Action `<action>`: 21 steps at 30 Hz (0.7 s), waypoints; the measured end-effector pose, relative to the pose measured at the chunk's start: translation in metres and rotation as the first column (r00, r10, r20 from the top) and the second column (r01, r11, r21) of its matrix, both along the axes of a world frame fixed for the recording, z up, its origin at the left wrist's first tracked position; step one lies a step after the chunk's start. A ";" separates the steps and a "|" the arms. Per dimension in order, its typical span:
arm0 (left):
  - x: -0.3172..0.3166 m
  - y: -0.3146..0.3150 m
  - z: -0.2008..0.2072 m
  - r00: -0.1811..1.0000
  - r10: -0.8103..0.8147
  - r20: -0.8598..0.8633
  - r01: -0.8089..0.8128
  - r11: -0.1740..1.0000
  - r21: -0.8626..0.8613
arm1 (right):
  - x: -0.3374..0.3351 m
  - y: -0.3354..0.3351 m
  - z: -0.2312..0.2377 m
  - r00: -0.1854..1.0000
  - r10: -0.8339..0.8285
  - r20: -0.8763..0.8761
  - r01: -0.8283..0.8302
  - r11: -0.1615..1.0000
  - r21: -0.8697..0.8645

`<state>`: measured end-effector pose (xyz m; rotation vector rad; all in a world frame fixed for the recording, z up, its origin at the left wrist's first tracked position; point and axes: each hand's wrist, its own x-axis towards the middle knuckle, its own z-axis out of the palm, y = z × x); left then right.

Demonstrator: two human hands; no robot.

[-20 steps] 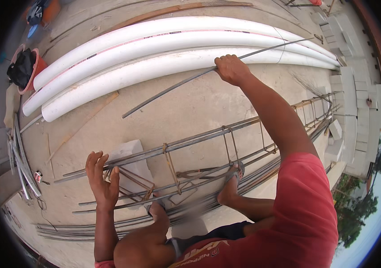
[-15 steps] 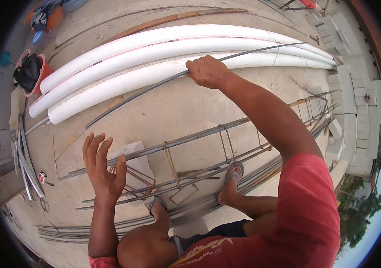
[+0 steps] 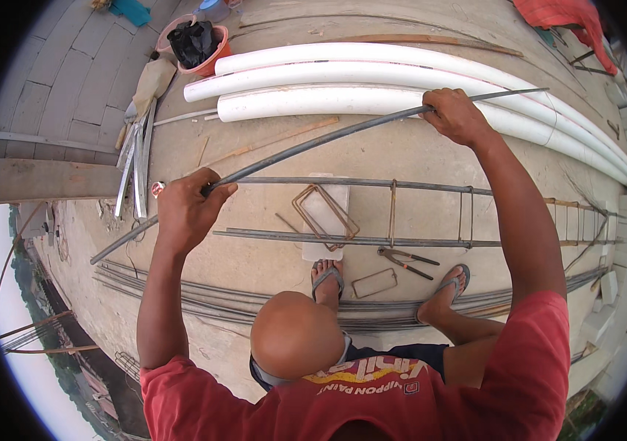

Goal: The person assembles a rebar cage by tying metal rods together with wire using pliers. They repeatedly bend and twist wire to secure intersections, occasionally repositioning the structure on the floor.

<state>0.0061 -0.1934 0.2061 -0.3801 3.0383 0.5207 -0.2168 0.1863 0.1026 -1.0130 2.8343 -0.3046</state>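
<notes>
A long steel reinforcing bar [image 3: 321, 140] slants across in front of me, raised off the floor. My left hand [image 3: 188, 206] is wrapped round its nearer part at the left, and my right hand [image 3: 454, 116] grips it farther along, above the white pipes. Below the bar lies a frame of long steel bars [image 3: 431, 242] joined by bent wire stirrups [image 3: 392, 213]. Several loose rectangular stirrups [image 3: 306, 197] lean together at the frame's left end, over a pale block [image 3: 339, 192]. Pincers [image 3: 407, 259] rest on the floor near my feet, beside a single flat stirrup [image 3: 374, 284].
Large white pipes [image 3: 313, 101] stretch along the far side. A bundle of thin steel bars [image 3: 210, 300] runs by my feet. An orange bucket [image 3: 218, 55] with a black bag, metal strips [image 3: 137, 165] and planks lie left; pale blocks [image 3: 626, 283] stack at right.
My left hand, open and apart from the bar before, is now closed around it. My right hand keeps its hold. The view has swung to the left, and the bar's near end reaches past my left hand.
</notes>
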 end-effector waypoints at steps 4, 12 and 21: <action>0.120 -0.123 0.027 0.992 0.123 -0.013 -0.121 0.987 0.101 | 0.009 0.048 0.004 0.978 -0.180 0.105 0.169 0.980 0.105; 0.169 -0.048 0.014 0.994 -0.023 -0.103 0.010 0.992 -0.127 | 0.193 -0.152 0.044 0.951 0.250 0.183 -0.192 0.938 -0.287; 0.345 -0.226 -0.034 0.943 0.333 0.010 -0.319 0.912 -0.258 | 0.245 -0.182 0.056 0.867 0.375 0.329 -0.313 0.922 -0.226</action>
